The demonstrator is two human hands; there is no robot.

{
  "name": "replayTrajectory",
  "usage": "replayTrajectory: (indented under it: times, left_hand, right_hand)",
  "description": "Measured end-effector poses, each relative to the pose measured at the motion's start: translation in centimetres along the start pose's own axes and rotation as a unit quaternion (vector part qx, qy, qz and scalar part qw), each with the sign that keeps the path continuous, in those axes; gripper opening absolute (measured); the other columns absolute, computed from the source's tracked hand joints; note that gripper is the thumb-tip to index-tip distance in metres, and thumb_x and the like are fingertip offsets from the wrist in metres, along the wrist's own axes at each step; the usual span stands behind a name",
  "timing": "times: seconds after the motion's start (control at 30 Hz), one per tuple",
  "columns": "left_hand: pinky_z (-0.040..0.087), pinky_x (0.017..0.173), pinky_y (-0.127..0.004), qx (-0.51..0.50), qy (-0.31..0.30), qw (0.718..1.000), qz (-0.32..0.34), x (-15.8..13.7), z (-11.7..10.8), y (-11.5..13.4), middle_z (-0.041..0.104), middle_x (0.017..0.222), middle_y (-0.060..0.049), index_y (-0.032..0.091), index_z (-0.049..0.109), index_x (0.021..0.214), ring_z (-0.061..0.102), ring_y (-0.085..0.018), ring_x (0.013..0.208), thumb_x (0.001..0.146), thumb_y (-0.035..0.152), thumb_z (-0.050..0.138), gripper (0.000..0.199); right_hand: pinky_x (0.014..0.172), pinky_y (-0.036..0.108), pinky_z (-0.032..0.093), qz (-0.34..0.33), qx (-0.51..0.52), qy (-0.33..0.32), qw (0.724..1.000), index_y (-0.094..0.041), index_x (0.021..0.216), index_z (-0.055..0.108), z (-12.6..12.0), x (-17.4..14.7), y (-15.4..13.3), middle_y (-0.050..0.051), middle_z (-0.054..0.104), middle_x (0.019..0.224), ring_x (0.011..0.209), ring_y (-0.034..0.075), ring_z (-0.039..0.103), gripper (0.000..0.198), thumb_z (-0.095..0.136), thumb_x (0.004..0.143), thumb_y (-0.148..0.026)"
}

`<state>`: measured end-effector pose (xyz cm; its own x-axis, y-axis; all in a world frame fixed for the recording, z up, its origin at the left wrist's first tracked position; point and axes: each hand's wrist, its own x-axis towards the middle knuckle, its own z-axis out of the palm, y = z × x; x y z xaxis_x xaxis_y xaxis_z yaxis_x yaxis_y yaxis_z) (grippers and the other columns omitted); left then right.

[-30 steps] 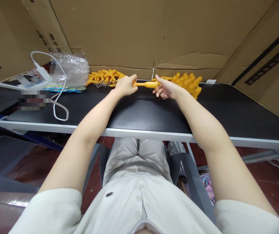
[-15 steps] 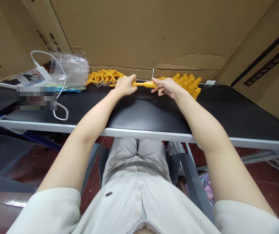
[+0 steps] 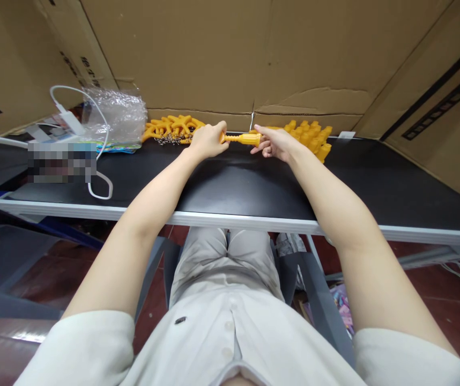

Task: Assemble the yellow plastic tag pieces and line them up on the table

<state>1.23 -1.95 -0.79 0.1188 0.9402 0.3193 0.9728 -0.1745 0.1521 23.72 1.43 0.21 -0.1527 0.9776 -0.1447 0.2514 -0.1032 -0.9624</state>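
Observation:
My left hand point(image 3: 209, 140) is closed around one end of an orange plastic piece with a thin twisted shaft and a wider ribbed sleeve point(image 3: 249, 139). The piece lies level above the black table. At the sleeve's free end, my right hand point(image 3: 275, 143) has its thumb and fingers apart; whether a fingertip touches it is hard to see. Behind my left hand is a pile of orange branched pieces point(image 3: 173, 127) with small metal chains. A cluster of orange ribbed tubes point(image 3: 312, 136) sits behind my right hand, partly hidden by it.
Clear plastic wrap point(image 3: 115, 115) is heaped at the back left, beside a white cable point(image 3: 103, 128) with a plug. Cardboard walls point(image 3: 222, 59) close off the back and sides. A pale metal rim point(image 3: 246, 220) edges the black tabletop point(image 3: 246, 185).
My right thumb has lifted off the sleeve and that hand has shifted slightly right, so more of the sleeve's end shows. My left hand keeps its hold nearly unmoved.

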Motion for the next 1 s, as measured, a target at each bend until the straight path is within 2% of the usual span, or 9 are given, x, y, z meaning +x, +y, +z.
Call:
replayTrajectory:
  times: [0.13,0.43,0.53,0.7,1.0]
  left_hand:
    - [0.053,0.111,-0.05,-0.008,-0.001,1.0,0.005,0.1,0.2,-0.1,0.077,0.125,-0.015,0.024,0.066,0.147,0.07,-0.043,0.13,0.096,0.043,0.066,0.054]
    - [0.053,0.11,-0.049,-0.009,-0.012,1.0,0.004,0.0,0.0,-0.2,0.077,0.125,-0.016,0.024,0.067,0.147,0.07,-0.042,0.128,0.099,0.048,0.066,0.054]
    - [0.054,0.109,-0.049,-0.006,-0.014,1.0,0.004,-0.2,-0.2,-0.1,0.077,0.124,-0.016,0.023,0.068,0.146,0.07,-0.042,0.126,0.099,0.049,0.065,0.053]
    - [0.053,0.109,-0.048,-0.007,-0.009,1.0,0.002,0.0,0.0,-0.5,0.077,0.122,-0.014,0.026,0.068,0.145,0.069,-0.041,0.127,0.099,0.05,0.066,0.052]
    - [0.052,0.111,-0.047,-0.01,-0.016,1.0,-0.007,0.1,0.0,-0.6,0.076,0.128,-0.016,0.024,0.068,0.147,0.069,-0.042,0.13,0.1,0.051,0.066,0.055]
  right_hand:
    - [0.038,0.02,0.039,-0.007,-0.01,0.001,1.0,-0.022,0.101,0.062,-0.1,0.1,0.1,0.005,0.072,0.062,0.04,0.014,0.059,0.045,0.074,0.107,-0.065]
    - [0.038,0.021,0.037,0.009,-0.007,0.005,1.0,-0.021,0.104,0.062,0.4,-0.1,0.2,0.007,0.076,0.066,0.035,0.011,0.048,0.038,0.065,0.114,-0.058]
    - [0.039,0.023,0.04,0.012,-0.015,-0.001,1.0,-0.021,0.109,0.063,0.4,-0.3,0.1,0.007,0.076,0.066,0.034,0.011,0.048,0.045,0.065,0.112,-0.065]
    - [0.041,0.024,0.045,0.003,-0.031,-0.035,0.999,-0.02,0.113,0.064,0.3,-0.8,-0.1,0.005,0.075,0.066,0.036,0.013,0.054,0.06,0.071,0.103,-0.079]
    - [0.04,0.02,0.043,-0.008,-0.016,-0.045,0.999,-0.018,0.106,0.066,0.4,-1.4,-0.3,0.007,0.077,0.07,0.038,0.01,0.056,0.043,0.075,0.108,-0.06]
